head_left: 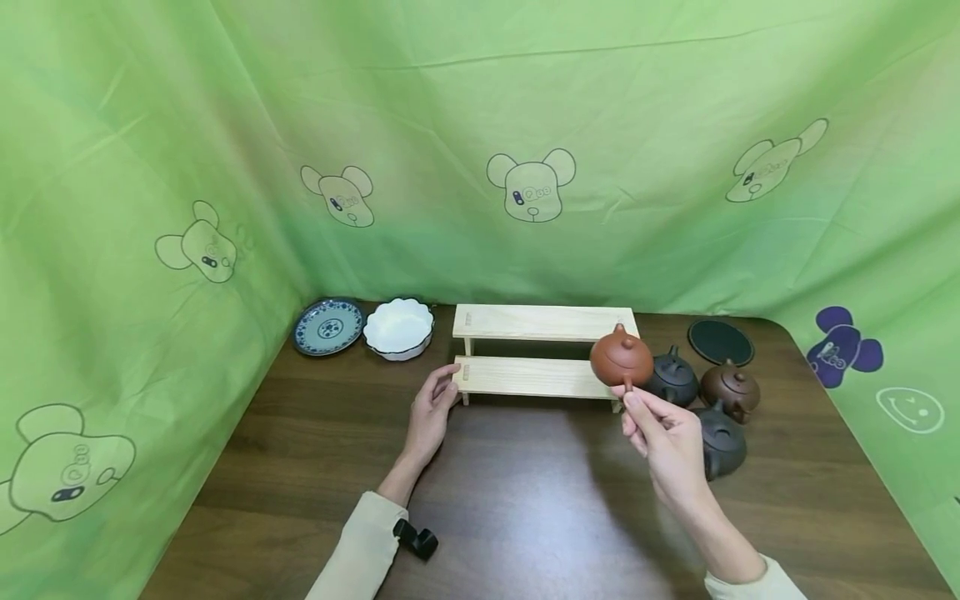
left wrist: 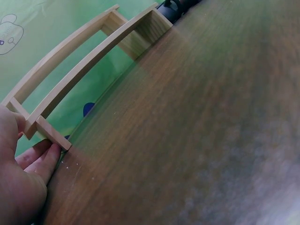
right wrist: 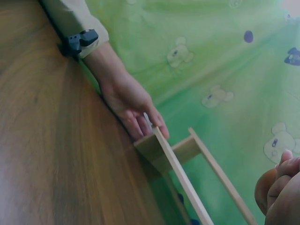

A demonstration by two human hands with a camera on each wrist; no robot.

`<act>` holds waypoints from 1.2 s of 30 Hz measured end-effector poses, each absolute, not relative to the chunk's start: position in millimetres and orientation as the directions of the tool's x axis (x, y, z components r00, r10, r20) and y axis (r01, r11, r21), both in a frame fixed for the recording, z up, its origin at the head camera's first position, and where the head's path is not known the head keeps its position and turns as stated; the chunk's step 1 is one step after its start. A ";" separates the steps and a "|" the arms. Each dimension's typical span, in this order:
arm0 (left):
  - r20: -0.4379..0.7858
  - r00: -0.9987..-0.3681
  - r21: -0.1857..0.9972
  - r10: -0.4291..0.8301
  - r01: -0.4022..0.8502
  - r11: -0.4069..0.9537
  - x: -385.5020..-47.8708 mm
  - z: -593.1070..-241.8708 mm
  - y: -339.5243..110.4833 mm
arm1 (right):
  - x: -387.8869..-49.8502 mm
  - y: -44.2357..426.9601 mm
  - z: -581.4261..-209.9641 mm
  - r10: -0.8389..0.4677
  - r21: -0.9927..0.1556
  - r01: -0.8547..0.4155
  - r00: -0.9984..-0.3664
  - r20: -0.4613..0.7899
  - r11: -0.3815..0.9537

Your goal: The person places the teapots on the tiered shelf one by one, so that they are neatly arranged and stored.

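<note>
In the head view, my right hand [head_left: 671, 446] pinches a reddish-brown clay teapot [head_left: 621, 360] by a part that sticks out towards me; handle or spout, I cannot tell. The teapot is held in the air in front of the right end of a two-step wooden display stand [head_left: 532, 377]. My left hand [head_left: 430, 412] grips the left end of the lower step. In the left wrist view, its fingers [left wrist: 42, 159] lie against the stand's short leg [left wrist: 52, 132]. Only a sliver of the teapot [right wrist: 265, 187] appears in the right wrist view, behind the right hand [right wrist: 287, 194].
Right of the stand are two dark grey teapots [head_left: 673, 379], [head_left: 722, 442], a brown teapot [head_left: 730, 388] and a black round tray [head_left: 720, 342]. Left of it are a blue patterned plate [head_left: 328, 327] and a white scalloped bowl [head_left: 399, 327]. Green curtains surround the wooden table [head_left: 510, 500].
</note>
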State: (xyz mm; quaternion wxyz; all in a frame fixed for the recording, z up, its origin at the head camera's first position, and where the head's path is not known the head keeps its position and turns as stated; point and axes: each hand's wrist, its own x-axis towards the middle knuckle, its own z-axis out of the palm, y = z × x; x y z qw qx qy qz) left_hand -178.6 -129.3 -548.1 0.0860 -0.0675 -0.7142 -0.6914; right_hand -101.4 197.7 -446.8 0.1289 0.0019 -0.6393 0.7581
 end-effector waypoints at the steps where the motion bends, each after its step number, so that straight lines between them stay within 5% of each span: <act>1: 0.207 -0.978 0.978 -0.028 0.206 0.040 -178.6 -548.0 -129.2 | -102.6 195.4 -446.7 0.186 -0.968 -0.201 -0.967 0.173 -0.148; 11: 0.107 -0.994 0.993 -0.033 0.105 0.054 -179.1 -540.6 -126.0 | -116.3 172.1 -444.9 0.153 -0.961 -0.232 -0.966 0.209 -0.152; 27: 0.189 -0.982 0.980 -0.027 0.187 0.068 -178.4 -545.1 -130.3 | -140.4 131.8 -450.3 0.082 -0.965 -0.226 -0.973 0.216 -0.136; 36: 0.127 -0.992 0.992 -0.024 0.126 0.021 -187.8 -562.4 -134.2 | -156.9 108.4 -450.6 0.058 -0.958 -0.254 -0.967 0.248 -0.133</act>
